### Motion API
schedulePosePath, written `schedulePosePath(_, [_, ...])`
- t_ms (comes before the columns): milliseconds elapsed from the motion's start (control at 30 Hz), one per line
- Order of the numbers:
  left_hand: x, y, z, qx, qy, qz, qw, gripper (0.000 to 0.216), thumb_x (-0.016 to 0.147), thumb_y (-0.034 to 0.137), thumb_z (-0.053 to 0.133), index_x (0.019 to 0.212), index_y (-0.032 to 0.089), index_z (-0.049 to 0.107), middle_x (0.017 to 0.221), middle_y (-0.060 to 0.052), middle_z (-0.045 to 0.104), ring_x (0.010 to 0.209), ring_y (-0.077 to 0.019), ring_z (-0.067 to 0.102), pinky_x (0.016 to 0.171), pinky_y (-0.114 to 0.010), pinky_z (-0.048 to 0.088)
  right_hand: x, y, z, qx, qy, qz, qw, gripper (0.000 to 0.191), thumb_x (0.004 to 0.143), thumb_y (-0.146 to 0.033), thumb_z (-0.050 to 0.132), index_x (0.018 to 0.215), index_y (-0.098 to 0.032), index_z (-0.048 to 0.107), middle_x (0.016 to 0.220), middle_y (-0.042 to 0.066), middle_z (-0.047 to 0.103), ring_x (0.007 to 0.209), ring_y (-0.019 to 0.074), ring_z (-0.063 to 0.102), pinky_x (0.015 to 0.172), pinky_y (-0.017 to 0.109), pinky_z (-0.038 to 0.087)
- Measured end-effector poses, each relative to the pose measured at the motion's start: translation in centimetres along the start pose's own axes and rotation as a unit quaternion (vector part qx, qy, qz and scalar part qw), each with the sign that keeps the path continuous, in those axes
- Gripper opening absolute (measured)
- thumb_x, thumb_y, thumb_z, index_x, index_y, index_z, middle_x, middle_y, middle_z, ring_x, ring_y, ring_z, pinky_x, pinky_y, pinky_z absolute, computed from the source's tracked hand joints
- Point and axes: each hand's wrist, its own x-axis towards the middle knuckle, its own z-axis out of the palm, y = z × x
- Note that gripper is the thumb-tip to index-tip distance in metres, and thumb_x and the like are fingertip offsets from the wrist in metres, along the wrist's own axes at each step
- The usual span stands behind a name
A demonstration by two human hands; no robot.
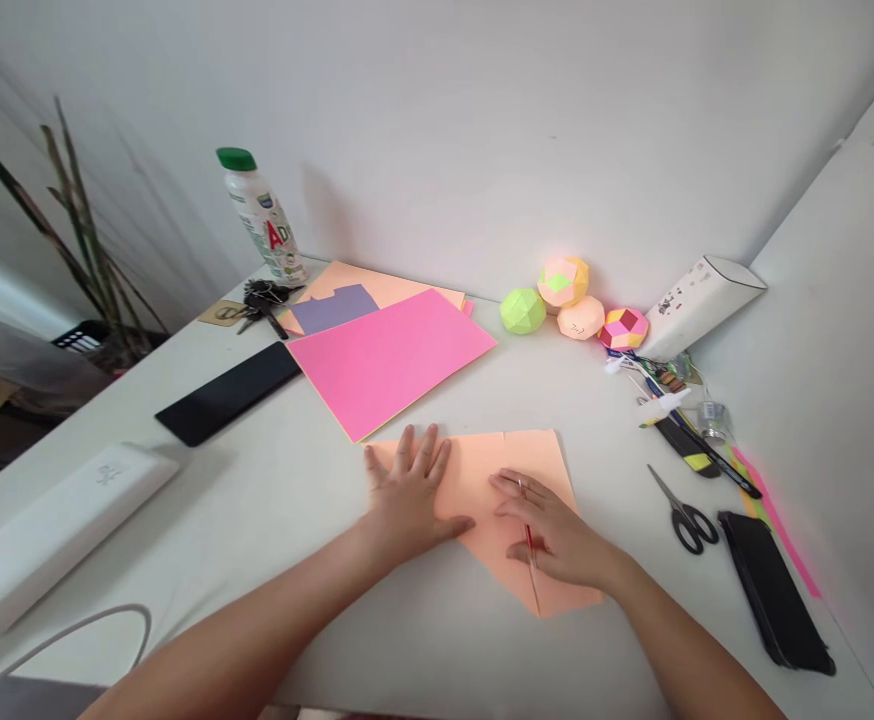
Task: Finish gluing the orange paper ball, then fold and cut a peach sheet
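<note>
A sheet of peach paper (474,470) lies on the white table in front of me, its lower edge uneven and slanting, with a fold or cut line near the bottom. My left hand (411,500) presses flat on the paper's left part, fingers spread. Over the right part, my right hand (557,530) has its fingers bent around a slim pen (528,540) with a red section. The pen points away from me, and its far end shows between the fingers. A pink sheet (396,360) lies just beyond my left hand.
Scissors (684,515), a black case (774,590) and a cutter (714,455) lie on the right. Several paper balls (523,311) and a white box (703,305) stand behind. Leftward are a bottle (264,220), a black phone-like slab (231,393) and a white bar (77,530).
</note>
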Motion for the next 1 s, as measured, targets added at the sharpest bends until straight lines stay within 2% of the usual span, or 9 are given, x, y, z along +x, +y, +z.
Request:
schedulePosePath(133, [-0.1, 0.0, 0.2, 0.018, 0.002, -0.003, 1.000, 0.100, 0.073, 0.082, 0.031, 0.150, 0.019, 0.019, 0.158, -0.011, 0.002, 0.142, -0.0457, -0.003, 0.098, -0.078, 0.005, 0.7, -1.3, 2.0, -0.073, 0.126, -0.010, 0.989, 0.019, 0.092, -0.016, 0.045, 0.109, -0.017, 0.054, 0.137, 0.016, 0.051, 0.135, 0.0258, 0.038, 0.105, 0.050, 0.043])
schedulePosePath(200, [-0.2, 0.0, 0.4, 0.022, 0.021, 0.000, 1.000, 0.099, 0.074, 0.081, 0.030, 0.149, 0.018, 0.021, 0.158, -0.012, 0.003, 0.142, -0.0463, 0.000, 0.097, -0.079, 0.006, 0.7, -1.7, 3.1, -0.126, 0.151, -0.032, 0.980, 0.018, 0.091, -0.013, 0.044, 0.104, -0.015, 0.055, 0.136, 0.019, 0.052, 0.136, 0.0285, 0.037, 0.105, 0.054, 0.041])
schedulePosePath(333, [-0.3, 0.1, 0.3, 0.027, 0.029, 0.003, 0.999, 0.096, 0.076, 0.078, 0.033, 0.149, 0.015, 0.023, 0.157, -0.013, 0.006, 0.142, -0.0459, 0.006, 0.096, -0.079, 0.009, -0.8, -1.9, 4.0, -0.176, 0.118, -0.044, 0.976, 0.022, 0.090, -0.013, 0.044, 0.110, -0.013, 0.053, 0.140, 0.021, 0.046, 0.138, 0.0297, 0.032, 0.107, 0.056, 0.038])
schedulePosePath(467, [-0.2, 0.0, 0.3, 0.037, 0.037, 0.004, 0.999, 0.095, 0.076, 0.076, 0.035, 0.147, 0.015, 0.026, 0.156, -0.014, 0.010, 0.141, -0.0469, 0.010, 0.095, -0.080, 0.011, -3.1, -1.7, 3.1, -0.178, 0.069, -0.042, 0.981, 0.025, 0.091, -0.021, 0.046, 0.114, -0.012, 0.052, 0.145, 0.021, 0.041, 0.141, 0.0303, 0.024, 0.108, 0.056, 0.036])
schedulePosePath(667, [-0.3, -0.4, 1.4, 0.076, 0.182, 0.080, 0.977, 0.088, 0.076, 0.072, 0.047, 0.138, 0.009, 0.046, 0.151, -0.021, 0.031, 0.139, -0.0445, 0.022, 0.110, -0.067, 0.006, -4.2, -1.5, 1.6, -0.137, 0.001, -0.039, 0.990, 0.045, 0.091, -0.042, 0.052, 0.124, -0.012, 0.049, 0.149, 0.018, 0.036, 0.143, 0.0290, 0.019, 0.113, 0.053, 0.030])
schedulePosePath(767, [-0.9, 0.8, 2.1, 0.070, 0.237, 0.201, 0.948, 0.054, 0.086, 0.041, 0.053, 0.131, 0.012, 0.053, 0.147, -0.019, 0.039, 0.138, -0.0396, 0.029, 0.112, -0.058, 0.021, -4.1, -1.4, 1.6, -0.123, -0.011, -0.030, 0.992, 0.052, 0.091, -0.044, 0.053, 0.130, -0.011, 0.046, 0.151, 0.017, 0.033, 0.144, 0.0277, 0.017, 0.114, 0.052, 0.027])
schedulePosePath(867, [-1.5, 3.0, 2.8, 0.037, 0.249, 0.291, 0.923, 0.039, 0.084, 0.011, 0.046, 0.120, 0.003, 0.058, 0.134, -0.022, 0.052, 0.132, -0.0329, 0.040, 0.108, -0.044, 0.037, -4.2, -1.3, 1.9, -0.111, -0.017, -0.022, 0.993, 0.059, 0.089, -0.045, 0.056, 0.135, -0.010, 0.042, 0.152, 0.018, 0.029, 0.144, 0.0272, 0.015, 0.115, 0.053, 0.025])
schedulePosePath(933, [-1.8, 4.4, 3.2, -0.011, 0.247, 0.290, 0.925, 0.037, 0.086, 0.022, 0.049, 0.114, 0.001, 0.058, 0.128, -0.025, 0.055, 0.129, -0.0355, 0.043, 0.106, -0.048, 0.040, -4.3, -1.1, 2.0, -0.103, -0.017, -0.018, 0.994, 0.065, 0.087, -0.045, 0.058, 0.138, -0.010, 0.038, 0.152, 0.018, 0.028, 0.145, 0.0272, 0.014, 0.115, 0.052, 0.025])
schedulePosePath(1000, [-2.0, 5.2, 3.5, -0.052, 0.248, 0.278, 0.926, 0.054, 0.083, 0.044, 0.055, 0.114, 0.000, 0.057, 0.126, -0.028, 0.053, 0.127, -0.0410, 0.041, 0.104, -0.056, 0.039, -4.3, -1.0, 2.2, -0.094, -0.013, -0.020, 0.995, 0.073, 0.086, -0.048, 0.060, 0.142, -0.010, 0.032, 0.151, 0.019, 0.030, 0.144, 0.0273, 0.015, 0.115, 0.052, 0.024])
